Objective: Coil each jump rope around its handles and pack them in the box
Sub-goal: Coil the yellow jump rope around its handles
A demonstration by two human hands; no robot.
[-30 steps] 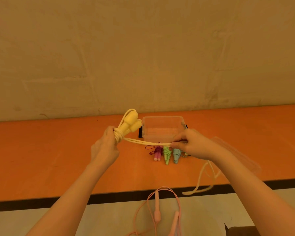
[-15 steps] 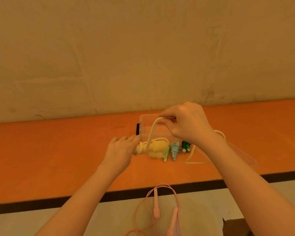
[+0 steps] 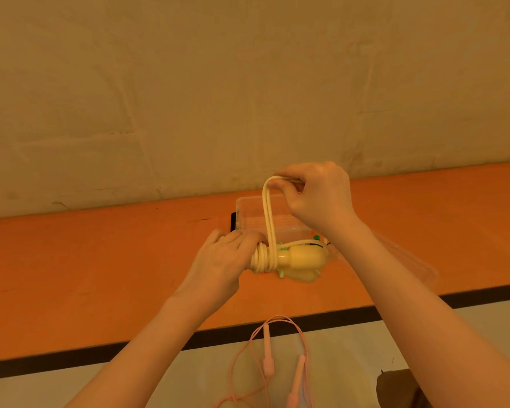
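Note:
My left hand [image 3: 221, 260] grips the narrow ends of the yellow jump rope handles [image 3: 302, 257], held sideways just above the orange table [image 3: 100, 260]. Several turns of yellow rope [image 3: 262, 259] sit wound round the handles beside my fingers. My right hand [image 3: 318, 198] pinches a doubled loop of that rope [image 3: 268, 213] and holds it up above the handles. The clear plastic box [image 3: 248, 213] stands open right behind them. Other coiled ropes lie under the yellow handles, mostly hidden; only green bits [image 3: 281, 273] show.
A pink jump rope [image 3: 267, 357] lies loose on the pale surface below the table's black front edge. The clear lid [image 3: 407, 260] lies flat to the right of the box. A plain wall rises directly behind the table. A dark object [image 3: 395, 384] sits at the bottom right.
My left hand turned the yellow handles from upright to sideways and lowered them. My right hand lifted the rope from a level stretch into a loop above the handles, adding turns.

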